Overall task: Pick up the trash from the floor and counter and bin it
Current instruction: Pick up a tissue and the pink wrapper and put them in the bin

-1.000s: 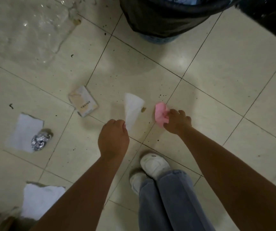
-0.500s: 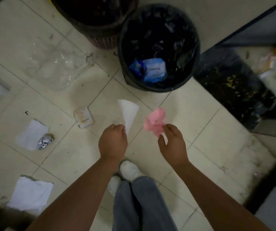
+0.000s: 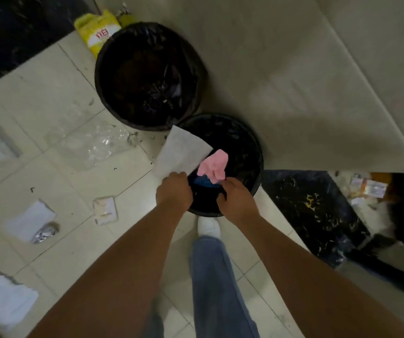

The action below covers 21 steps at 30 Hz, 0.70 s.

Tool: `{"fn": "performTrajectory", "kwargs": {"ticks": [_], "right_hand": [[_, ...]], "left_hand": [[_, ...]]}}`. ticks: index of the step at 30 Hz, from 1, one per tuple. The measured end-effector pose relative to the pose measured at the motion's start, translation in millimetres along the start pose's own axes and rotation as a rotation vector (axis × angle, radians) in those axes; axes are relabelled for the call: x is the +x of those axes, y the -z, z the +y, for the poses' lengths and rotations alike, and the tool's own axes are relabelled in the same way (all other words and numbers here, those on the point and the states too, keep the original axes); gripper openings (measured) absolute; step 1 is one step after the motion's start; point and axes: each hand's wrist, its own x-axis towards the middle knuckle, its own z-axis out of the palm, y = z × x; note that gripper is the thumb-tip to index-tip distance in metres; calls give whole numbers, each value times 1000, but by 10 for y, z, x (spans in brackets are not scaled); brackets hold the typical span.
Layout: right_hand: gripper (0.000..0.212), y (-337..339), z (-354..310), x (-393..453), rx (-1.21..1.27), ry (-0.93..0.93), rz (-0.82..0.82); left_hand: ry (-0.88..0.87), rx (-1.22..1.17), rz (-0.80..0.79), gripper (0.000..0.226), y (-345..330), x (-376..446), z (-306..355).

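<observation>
My left hand (image 3: pixel 174 192) grips a white sheet of paper (image 3: pixel 181 153) at the near rim of a black-lined bin (image 3: pixel 252 140). The sheet sticks up over the bin's left edge. My right hand (image 3: pixel 236 198) pinches a crumpled pink paper (image 3: pixel 214 165) above the bin's opening. Something blue (image 3: pixel 204 181) lies inside that bin. On the floor to the left lie a small tan card (image 3: pixel 105 210), a white sheet (image 3: pixel 29 219) with a foil ball (image 3: pixel 45 233) beside it, and another white sheet (image 3: pixel 4 302).
A second black-lined bin (image 3: pixel 147 74) stands behind the first, with a yellow packet (image 3: pixel 96 29) by it. Clear plastic wrap (image 3: pixel 91 146) lies on the tiles. A dark marble counter face (image 3: pixel 313 213) rises at right, with clutter (image 3: pixel 369 187) beyond. My white shoe (image 3: pixel 208 225) stands below the bin.
I rose from the floor with both papers and brought my hands forward to the near bin. The pink paper, lifted off the tile, now hangs over the bin's opening.
</observation>
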Motion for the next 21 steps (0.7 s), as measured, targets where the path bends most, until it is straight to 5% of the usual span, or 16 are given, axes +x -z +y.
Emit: {"fn": "performTrajectory", "kwargs": {"ticks": [8,15,21], "right_hand": [[43,239,-370,372,-187,161,40],[59,285,-1034,278,-493,299,-47],[83,-434,-2022,27,-510,530,-85]], "left_hand": [[-44,76,-60,32,298,-24,-128],[130,135,111,53,515,-473,-849],[420,65,210,62,392,-1131,-2078]]}}
